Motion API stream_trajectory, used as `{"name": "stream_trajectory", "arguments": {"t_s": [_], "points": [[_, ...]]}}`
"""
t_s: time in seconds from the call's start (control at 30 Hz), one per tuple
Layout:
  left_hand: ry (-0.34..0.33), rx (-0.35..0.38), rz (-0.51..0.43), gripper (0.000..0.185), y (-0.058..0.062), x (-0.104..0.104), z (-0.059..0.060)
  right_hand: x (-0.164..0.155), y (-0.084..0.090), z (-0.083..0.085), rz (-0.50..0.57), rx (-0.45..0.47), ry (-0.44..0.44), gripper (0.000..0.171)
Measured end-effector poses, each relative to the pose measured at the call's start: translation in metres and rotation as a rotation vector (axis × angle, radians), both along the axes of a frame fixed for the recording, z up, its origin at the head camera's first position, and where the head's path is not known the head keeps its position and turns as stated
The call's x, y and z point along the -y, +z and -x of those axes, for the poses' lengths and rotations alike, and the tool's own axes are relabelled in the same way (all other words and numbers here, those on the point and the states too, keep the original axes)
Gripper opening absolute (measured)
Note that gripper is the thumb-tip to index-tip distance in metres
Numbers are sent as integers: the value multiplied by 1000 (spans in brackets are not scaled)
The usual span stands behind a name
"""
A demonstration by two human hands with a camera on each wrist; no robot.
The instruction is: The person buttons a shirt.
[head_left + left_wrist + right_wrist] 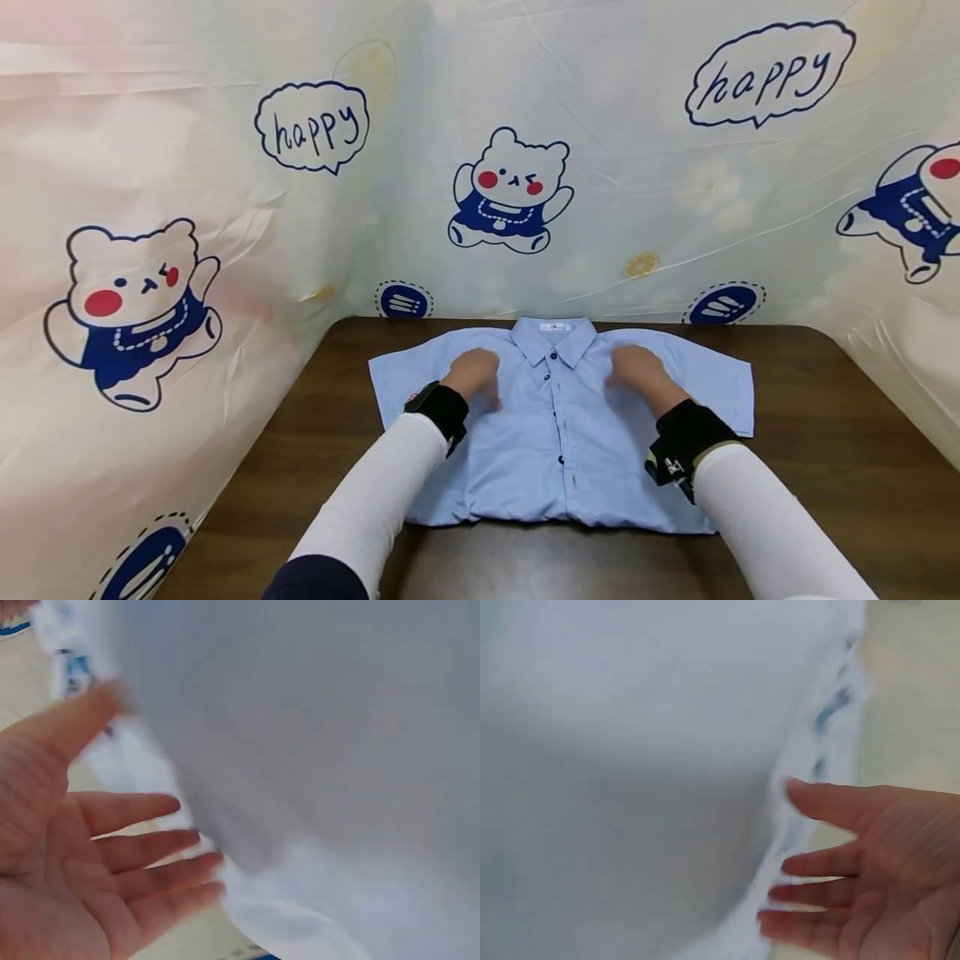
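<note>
Shirt (562, 417) fabric lay under both palms: the left hand (474, 372) rested flat on the chest panel left of the button placket, its fingers (142, 851) straight and slightly spread, clasping nothing, and the right hand (637, 367) mirrored it on the panel right of the placket, its fingers (817, 866) likewise straight and apart. Both wrist views, blurred, showed open palms against pale cloth. Each wrist carried a black strap over a white sleeve. The light blue, short-sleeved garment lay face up, buttoned, collar (553, 337) toward the far edge of the dark brown worktop (840, 433), sleeves spread to either side, hem (570, 521) toward the near edge, roughly centred between the side edges. A curtain (187, 208) printed with bears and "happy" bubbles stood around the far and side edges. Judging from this, the step in hand was smoothing the front flat. The next move would likely call for sweeping the palms outward toward the sleeves with even pressure, keeping the placket straight and the collar square to the far edge.
</note>
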State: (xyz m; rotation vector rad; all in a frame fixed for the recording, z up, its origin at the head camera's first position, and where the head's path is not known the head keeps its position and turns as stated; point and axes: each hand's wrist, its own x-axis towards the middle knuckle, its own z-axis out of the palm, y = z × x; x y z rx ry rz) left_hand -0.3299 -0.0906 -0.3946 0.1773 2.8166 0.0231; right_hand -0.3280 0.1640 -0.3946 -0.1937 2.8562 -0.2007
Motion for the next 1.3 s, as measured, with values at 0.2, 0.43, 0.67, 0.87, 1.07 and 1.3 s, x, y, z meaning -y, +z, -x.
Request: {"name": "stream_trajectory", "arguments": {"t_s": [0.2, 0.43, 0.67, 0.87, 1.07, 1.3], "points": [[-3, -48, -218, 11, 11, -40, 13, 56, 6, -1, 75, -9, 48, 40], [78, 9, -409, 26, -1, -60, 12, 83, -5, -9, 24, -1, 78, 24], [105, -78, -435, 40, -8, -61, 9, 69, 1, -13, 146, -119, -16, 6], [206, -35, -587, 33, -4, -58, 7, 51, 9, -17, 455, -91, -91, 15], [430, 98, -939, 17, -6, -61, 6, 48, 6, -18, 670, -21, -161, 16], [544, 156, -1128, 7, -8, -65, -1, 48, 2, -19, 697, -31, -160, 18]]}}
